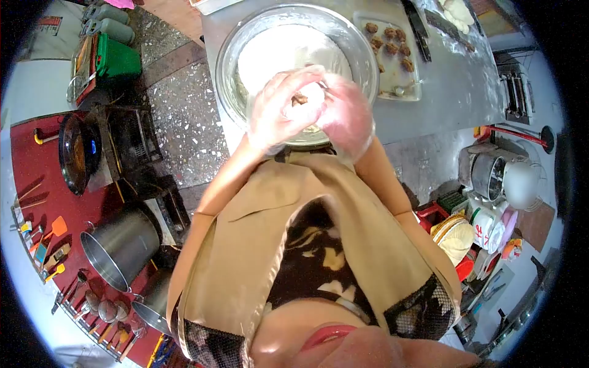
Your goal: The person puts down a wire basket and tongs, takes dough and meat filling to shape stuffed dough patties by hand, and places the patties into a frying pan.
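Observation:
Both hands, in clear thin gloves, are together over the near side of a large metal bowl that holds white flour. My left hand curls around a round white piece of dough with brown filling showing in its middle. My right hand is closed against the dough's other side, its fingertips at the rim, somewhat blurred. Right of the bowl, a shallow tray carries several brown balls of filling and a small spoon.
The metal table extends right, with a dark long tool and white dough at its far side. At the left are a green bin, a wok and a large pot. Pots stand at the right.

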